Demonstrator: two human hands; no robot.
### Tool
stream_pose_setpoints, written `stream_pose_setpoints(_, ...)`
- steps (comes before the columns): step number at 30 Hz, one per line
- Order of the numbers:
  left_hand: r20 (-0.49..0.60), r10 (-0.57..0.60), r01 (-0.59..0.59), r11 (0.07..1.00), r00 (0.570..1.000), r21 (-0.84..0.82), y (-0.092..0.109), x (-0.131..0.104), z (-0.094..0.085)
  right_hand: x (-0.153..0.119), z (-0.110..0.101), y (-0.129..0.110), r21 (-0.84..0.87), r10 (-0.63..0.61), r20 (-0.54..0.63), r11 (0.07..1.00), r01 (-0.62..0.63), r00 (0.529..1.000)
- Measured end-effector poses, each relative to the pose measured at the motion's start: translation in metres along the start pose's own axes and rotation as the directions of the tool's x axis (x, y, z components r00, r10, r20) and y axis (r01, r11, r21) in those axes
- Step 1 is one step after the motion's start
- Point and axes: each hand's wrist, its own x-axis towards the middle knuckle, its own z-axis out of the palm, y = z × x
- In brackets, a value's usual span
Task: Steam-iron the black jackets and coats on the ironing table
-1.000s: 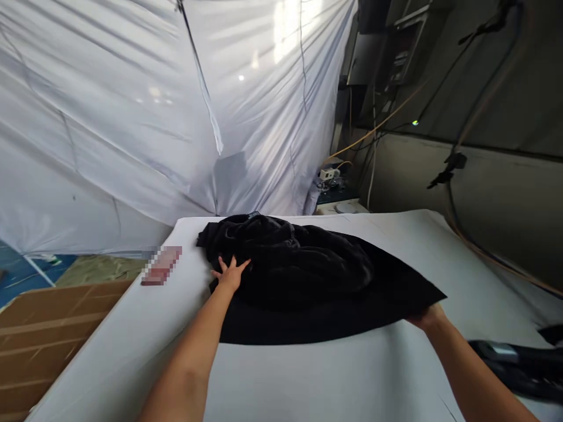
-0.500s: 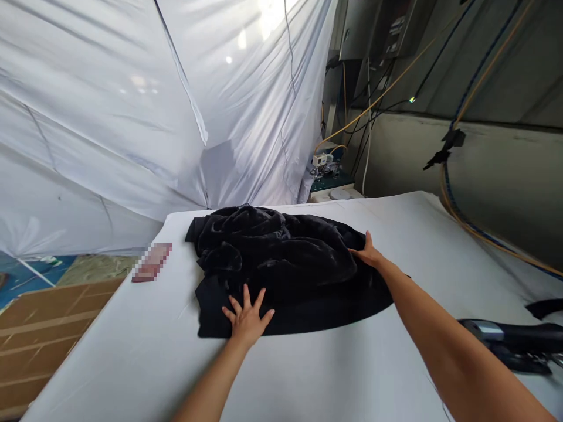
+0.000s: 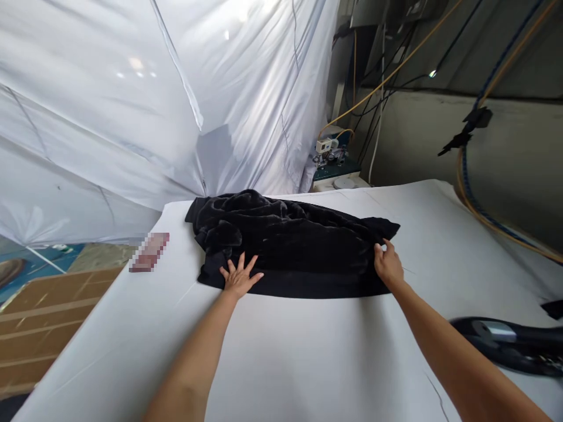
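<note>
A black plush garment (image 3: 299, 240) lies bunched along its far side on the white-covered table (image 3: 299, 357), with a smoother band along its near edge. My left hand (image 3: 240, 276) rests flat on the near left part of the cloth, fingers spread. At the right end, my right hand (image 3: 389, 264) pinches the fabric between thumb and fingers. Beyond that hand, a corner of the cloth sticks out to the right. Which part of the garment each hand touches, I cannot make out.
A black and silver handheld iron-like tool (image 3: 501, 337) lies at the right. A blurred reddish item (image 3: 152, 252) is near the left edge. Cardboard (image 3: 53, 328) lies lower left. White sheeting (image 3: 109, 105) hangs behind; cables (image 3: 468, 193) hang at the right.
My right hand has moved right and now pinches the garment's end, which is stretched out further and smoother. My left hand stays spread on the cloth. The view has shifted slightly.
</note>
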Motion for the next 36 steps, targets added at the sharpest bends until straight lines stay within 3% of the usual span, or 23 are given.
stream_pose_setpoints(2, -0.128, -0.008, 0.009, 1.0, 0.992, 0.009, 0.001, -0.013, 0.008, -0.015, -0.004, 0.016, -0.085, -0.004, 0.073, 0.996, 0.01, 0.997)
stream_pose_setpoints(5, -0.302, 0.014, -0.002, 0.999, 0.953, 0.038, 0.0, -0.037, 0.022, -0.032, -0.016, 0.031, -0.258, 0.099, 0.165, 0.965, -0.054, 0.981)
stream_pose_setpoints(9, -0.235, 0.1, -0.088, 0.994, 0.967, 0.062, -0.012, -0.068, 0.034, -0.052, -0.036, 0.046, -0.308, 0.164, 0.131, 0.944, -0.117, 0.978)
stream_pose_setpoints(12, -0.151, 0.086, -0.085, 0.996, 0.985, 0.015, -0.02, -0.087, 0.032, -0.073, -0.047, 0.059, -0.357, 0.211, 0.146, 0.922, -0.148, 0.967)
stream_pose_setpoints(14, -0.177, 0.05, -0.054, 0.998, 0.983, -0.019, -0.018, -0.096, 0.025, -0.088, -0.051, 0.062, -0.418, 0.121, 0.111, 0.906, -0.064, 0.986)
stream_pose_setpoints(16, -0.253, 0.142, -0.151, 0.988, 0.957, -0.019, -0.005, -0.102, 0.017, -0.099, -0.049, 0.06, -0.46, -0.119, 0.07, 0.877, 0.137, 0.99)
stream_pose_setpoints(19, -0.274, 0.445, -0.468, 0.884, 0.852, -0.019, 0.032, -0.105, 0.011, -0.107, -0.032, 0.049, -0.414, -0.455, 0.166, 0.773, 0.481, 0.875)
stream_pose_setpoints(21, -0.218, 0.503, -0.527, 0.848, 0.837, -0.067, 0.058, -0.106, 0.017, -0.111, -0.015, 0.046, -0.387, -0.482, 0.238, 0.749, 0.537, 0.843)
stream_pose_setpoints(25, -0.067, 0.387, -0.392, 0.916, 0.92, -0.087, 0.081, -0.113, 0.038, -0.13, 0.017, 0.06, -0.485, -0.297, 0.146, 0.81, 0.33, 0.944)
stream_pose_setpoints(28, 0.021, 0.358, -0.355, 0.93, 0.933, -0.091, 0.078, -0.121, 0.044, -0.145, 0.028, 0.073, -0.507, -0.267, 0.052, 0.823, 0.256, 0.962)
stream_pose_setpoints(30, 0.013, 0.341, -0.338, 0.935, 0.94, -0.103, 0.081, -0.126, 0.042, -0.144, 0.029, 0.073, -0.508, -0.234, 0.051, 0.831, 0.227, 0.971)
stream_pose_setpoints(32, -0.075, 0.37, -0.376, 0.92, 0.926, -0.106, 0.093, -0.127, 0.037, -0.133, 0.029, 0.064, -0.494, -0.17, 0.082, 0.849, 0.188, 0.982)
stream_pose_setpoints(34, -0.163, 0.441, -0.46, 0.881, 0.883, -0.109, 0.111, -0.124, 0.032, -0.117, 0.027, 0.051, -0.47, -0.111, 0.116, 0.869, 0.153, 0.987)
stream_pose_setpoints(36, -0.165, 0.475, -0.497, 0.857, 0.865, -0.137, 0.129, -0.119, 0.029, -0.104, 0.021, 0.041, -0.44, -0.082, 0.153, 0.887, 0.142, 0.985)
